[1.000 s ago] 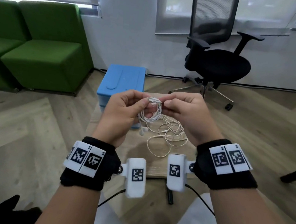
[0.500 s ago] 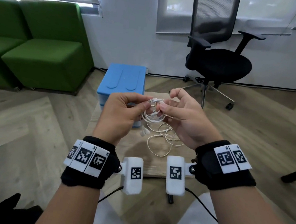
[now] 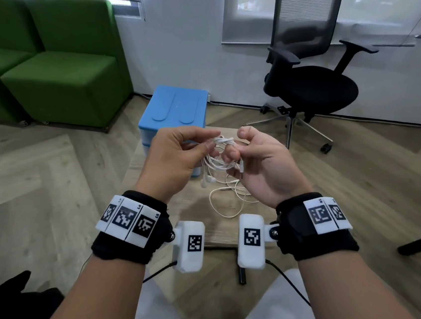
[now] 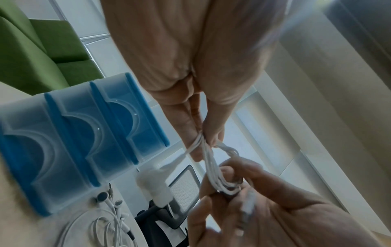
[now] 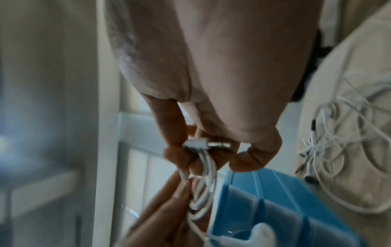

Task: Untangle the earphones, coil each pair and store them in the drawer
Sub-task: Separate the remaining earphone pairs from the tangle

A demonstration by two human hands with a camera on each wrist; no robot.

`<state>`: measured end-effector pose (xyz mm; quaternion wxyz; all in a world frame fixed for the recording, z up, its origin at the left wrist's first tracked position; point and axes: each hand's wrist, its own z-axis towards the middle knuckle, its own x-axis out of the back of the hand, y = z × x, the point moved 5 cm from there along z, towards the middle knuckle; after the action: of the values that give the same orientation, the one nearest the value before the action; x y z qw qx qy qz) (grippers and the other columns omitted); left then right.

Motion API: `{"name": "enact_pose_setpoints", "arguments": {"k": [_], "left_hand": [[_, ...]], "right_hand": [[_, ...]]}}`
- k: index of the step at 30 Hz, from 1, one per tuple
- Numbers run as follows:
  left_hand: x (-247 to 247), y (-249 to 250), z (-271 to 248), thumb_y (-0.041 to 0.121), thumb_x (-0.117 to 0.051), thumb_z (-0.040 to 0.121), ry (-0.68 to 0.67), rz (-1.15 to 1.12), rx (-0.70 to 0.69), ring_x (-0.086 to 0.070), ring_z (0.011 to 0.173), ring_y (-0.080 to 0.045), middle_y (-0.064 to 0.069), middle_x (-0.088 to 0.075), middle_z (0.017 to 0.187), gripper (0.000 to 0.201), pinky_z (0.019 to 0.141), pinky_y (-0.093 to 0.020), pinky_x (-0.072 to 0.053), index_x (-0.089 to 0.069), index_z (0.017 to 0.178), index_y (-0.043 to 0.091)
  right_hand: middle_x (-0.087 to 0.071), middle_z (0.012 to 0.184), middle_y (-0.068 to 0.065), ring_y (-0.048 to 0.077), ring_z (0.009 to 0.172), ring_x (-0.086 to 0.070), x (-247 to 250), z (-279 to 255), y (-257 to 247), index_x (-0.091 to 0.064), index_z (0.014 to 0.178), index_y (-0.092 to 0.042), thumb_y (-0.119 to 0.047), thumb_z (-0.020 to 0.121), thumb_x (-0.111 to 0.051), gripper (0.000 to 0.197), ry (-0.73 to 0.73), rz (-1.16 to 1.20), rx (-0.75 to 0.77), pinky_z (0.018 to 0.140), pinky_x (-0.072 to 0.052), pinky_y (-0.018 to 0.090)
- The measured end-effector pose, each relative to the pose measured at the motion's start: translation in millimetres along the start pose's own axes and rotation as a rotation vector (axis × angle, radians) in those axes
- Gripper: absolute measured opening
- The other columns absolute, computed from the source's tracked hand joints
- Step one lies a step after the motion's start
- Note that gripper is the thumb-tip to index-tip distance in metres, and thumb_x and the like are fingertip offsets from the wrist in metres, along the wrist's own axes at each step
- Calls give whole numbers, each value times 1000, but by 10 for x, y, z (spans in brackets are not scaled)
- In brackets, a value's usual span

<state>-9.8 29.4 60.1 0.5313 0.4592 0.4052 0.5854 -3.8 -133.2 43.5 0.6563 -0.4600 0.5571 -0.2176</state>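
I hold a coil of white earphones in the air above a small wooden table. My left hand pinches the top of the coil between thumb and fingers. My right hand pinches the coil's other side with its metal plug end. Two earbuds dangle under the coil. A second pair of white earphones lies loose and tangled on the table below. The blue drawer unit with translucent drawers stands at the table's far left, drawers closed.
A black office chair stands behind the table on the right. Green sofas line the left wall. A dark table leg enters from the right. Wrist camera cables hang near my lap.
My right hand has turned palm-up and its forefinger has lifted off, while the coil has been wound tighter. Both hands have dropped slightly toward the table.
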Motion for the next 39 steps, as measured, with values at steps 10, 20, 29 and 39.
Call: {"name": "enact_pose_setpoints", "arguments": {"k": [10, 20, 29, 39], "left_hand": [[167, -125, 0, -2, -71, 92, 78, 9, 76, -78, 85, -23, -7, -80, 89, 18, 82, -43, -64, -79, 101, 11], [257, -322, -24, -6, -68, 92, 10, 41, 215, -73, 71, -16, -26, -75, 91, 14, 65, -24, -60, -76, 104, -4], [322, -666, -126, -4, -71, 91, -66, 92, 420, -72, 73, -19, -18, -74, 84, 21, 72, -36, -62, -71, 111, -2], [397, -1057, -47, 10, -87, 78, -115, 558, 488, -75, 80, -24, -9, -77, 81, 16, 76, -39, -64, -73, 86, 14]], "right_hand": [[-74, 105, 19, 34, 86, -76, 97, 105, 198, -64, 113, -17, 3, 86, -76, 35, 138, -763, 156, 83, -59, 48], [-77, 97, 3, 19, 90, -75, 139, 116, 230, -69, 119, -19, -9, 88, -77, 33, 40, -1009, 87, 91, -60, 42], [-71, 61, 2, 14, 56, -65, 111, 321, 531, -73, 84, -16, -6, 84, -81, 13, 128, -1088, -32, 64, -57, 36], [-72, 64, 9, 19, 54, -74, 272, 385, 839, -67, 72, -11, 1, 76, -81, 19, 376, -1193, -142, 61, -65, 40]]}}
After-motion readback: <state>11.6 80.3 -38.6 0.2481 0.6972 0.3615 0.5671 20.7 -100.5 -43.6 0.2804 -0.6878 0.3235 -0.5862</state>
